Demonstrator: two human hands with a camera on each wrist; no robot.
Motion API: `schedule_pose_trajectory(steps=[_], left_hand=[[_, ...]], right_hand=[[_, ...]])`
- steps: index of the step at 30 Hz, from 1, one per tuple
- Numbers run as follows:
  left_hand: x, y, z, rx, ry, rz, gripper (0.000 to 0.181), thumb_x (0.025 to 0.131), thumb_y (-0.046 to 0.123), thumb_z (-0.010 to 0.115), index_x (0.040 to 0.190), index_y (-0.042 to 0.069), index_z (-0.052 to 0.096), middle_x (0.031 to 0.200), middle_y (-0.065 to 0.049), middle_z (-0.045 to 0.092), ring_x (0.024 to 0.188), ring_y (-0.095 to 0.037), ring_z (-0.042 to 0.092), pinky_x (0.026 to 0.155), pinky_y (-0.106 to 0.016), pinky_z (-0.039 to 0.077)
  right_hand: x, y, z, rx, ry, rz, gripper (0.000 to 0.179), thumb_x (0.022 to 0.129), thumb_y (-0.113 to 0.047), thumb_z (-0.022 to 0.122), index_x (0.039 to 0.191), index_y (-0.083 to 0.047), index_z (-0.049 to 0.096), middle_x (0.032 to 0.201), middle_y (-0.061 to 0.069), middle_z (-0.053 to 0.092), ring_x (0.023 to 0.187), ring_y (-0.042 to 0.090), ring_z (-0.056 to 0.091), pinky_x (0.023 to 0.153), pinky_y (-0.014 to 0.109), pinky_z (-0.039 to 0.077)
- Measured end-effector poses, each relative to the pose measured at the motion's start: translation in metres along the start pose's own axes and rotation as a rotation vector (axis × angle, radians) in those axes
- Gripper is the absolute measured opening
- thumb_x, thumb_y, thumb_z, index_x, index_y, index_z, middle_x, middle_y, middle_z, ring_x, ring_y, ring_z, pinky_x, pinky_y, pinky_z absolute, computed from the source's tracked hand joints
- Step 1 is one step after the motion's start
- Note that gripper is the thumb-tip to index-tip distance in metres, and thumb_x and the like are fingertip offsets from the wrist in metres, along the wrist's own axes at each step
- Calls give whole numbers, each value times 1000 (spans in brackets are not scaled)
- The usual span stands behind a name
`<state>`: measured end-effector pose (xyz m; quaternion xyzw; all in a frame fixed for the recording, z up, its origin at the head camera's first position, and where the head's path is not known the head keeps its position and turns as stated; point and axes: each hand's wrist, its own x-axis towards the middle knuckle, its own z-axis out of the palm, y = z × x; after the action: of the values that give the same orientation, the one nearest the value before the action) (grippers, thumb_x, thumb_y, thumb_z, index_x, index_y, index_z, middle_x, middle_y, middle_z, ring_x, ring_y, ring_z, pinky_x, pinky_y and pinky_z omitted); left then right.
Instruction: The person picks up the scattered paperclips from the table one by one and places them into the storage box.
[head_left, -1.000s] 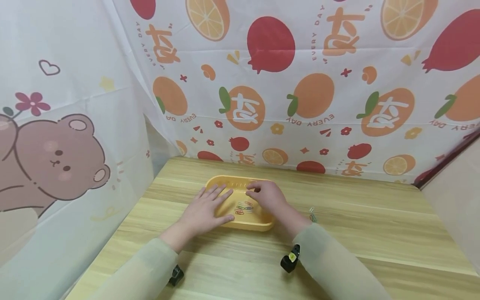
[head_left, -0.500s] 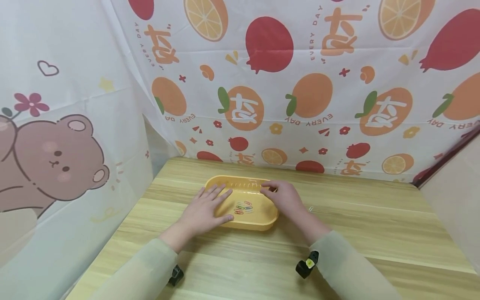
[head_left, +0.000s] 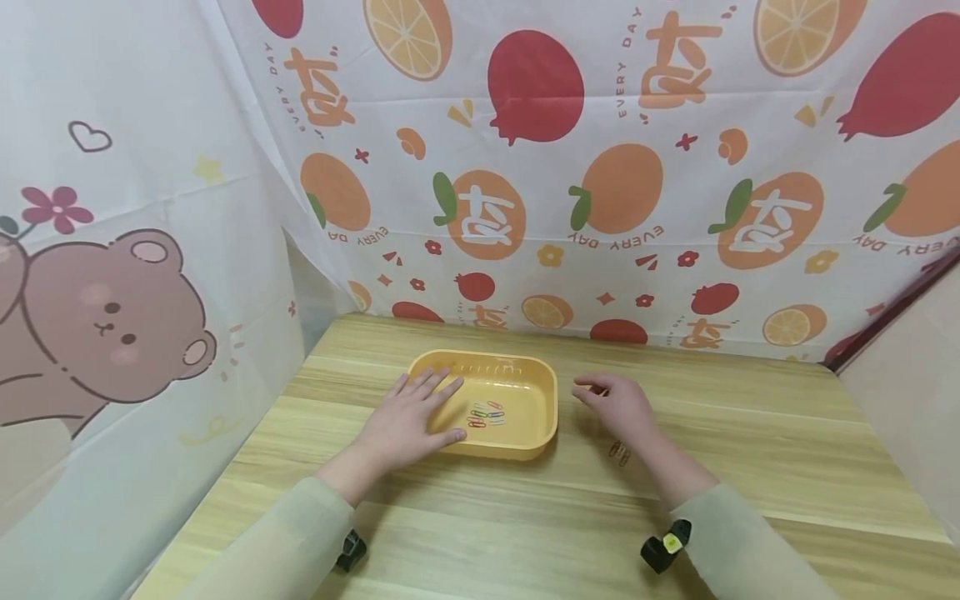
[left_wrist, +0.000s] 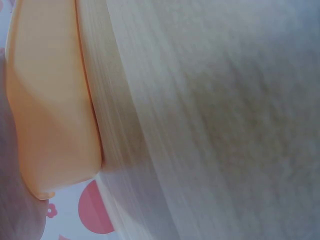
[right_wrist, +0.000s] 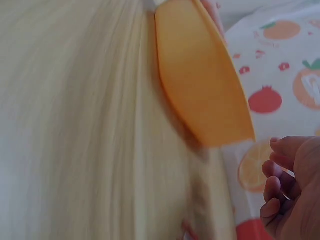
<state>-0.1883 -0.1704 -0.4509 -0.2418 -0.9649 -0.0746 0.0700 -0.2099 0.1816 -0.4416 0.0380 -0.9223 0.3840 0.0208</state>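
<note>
My left hand rests on the left side of the yellow plastic tray, its fingers spread over the rim. Several coloured paper clips lie loosely grouped on the tray floor. To the right of the tray, apart from it, hovers my right hand, fingers loosely bent. Nothing shows between its thumb and fingers in the right wrist view, where the hand is at the lower right. Below it on the table are reddish paper clips, close to the forearm; others may be hidden beneath the hand.
The wood-grain table reaches back to a hanging cloth printed with fruit. A pale cloth with a bear hangs along the left side. Each sleeve carries a black wrist camera.
My right hand has moved rightward, from above the tray to outside its right edge. Reddish clips by the right forearm have come into sight. My left hand stays on the tray.
</note>
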Motion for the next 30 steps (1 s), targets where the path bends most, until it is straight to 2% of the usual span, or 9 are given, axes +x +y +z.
schedule_pose_trajectory(steps=[5, 14, 20, 25, 30], left_hand=[[0, 0, -1, -5, 0, 0, 82, 89, 69, 54, 157, 28, 31, 162, -6, 27, 148, -32, 23, 121, -55, 9], [1, 0, -1, -5, 0, 2, 83, 89, 69, 55, 157, 27, 32, 162, -6, 27, 148, -33, 23, 121, -55, 9], [1, -1, -1, -13, 11, -1, 82, 88, 67, 58, 156, 28, 33, 162, -6, 28, 149, -33, 23, 121, -55, 9], [1, 0, 0, -18, 10, 0, 82, 89, 67, 57, 156, 29, 32, 162, -5, 28, 149, -32, 22, 121, -54, 8], [2, 0, 1, -10, 14, -1, 82, 88, 67, 58, 156, 29, 33, 162, -5, 29, 148, -32, 24, 121, -55, 11]], right_hand=[[-6, 27, -14, 16, 2, 19, 33, 94, -30, 69, 118, -9, 73, 89, 1, 68, 76, 16, 57, 62, 30, 47], [-14, 65, -29, -7, 21, 43, 31, 95, -26, 68, 118, -6, 73, 90, 2, 68, 79, 16, 56, 65, 30, 46], [-14, 72, -31, -15, 0, 45, 31, 95, -26, 67, 119, -6, 73, 91, 4, 69, 78, 17, 55, 66, 31, 45], [-14, 75, -31, -42, -32, 52, 30, 96, -27, 67, 118, -8, 73, 84, 3, 65, 74, 17, 53, 63, 31, 44], [-12, 79, -33, -91, -74, -16, 28, 96, -27, 67, 117, -10, 74, 82, 0, 64, 73, 16, 52, 64, 31, 44]])
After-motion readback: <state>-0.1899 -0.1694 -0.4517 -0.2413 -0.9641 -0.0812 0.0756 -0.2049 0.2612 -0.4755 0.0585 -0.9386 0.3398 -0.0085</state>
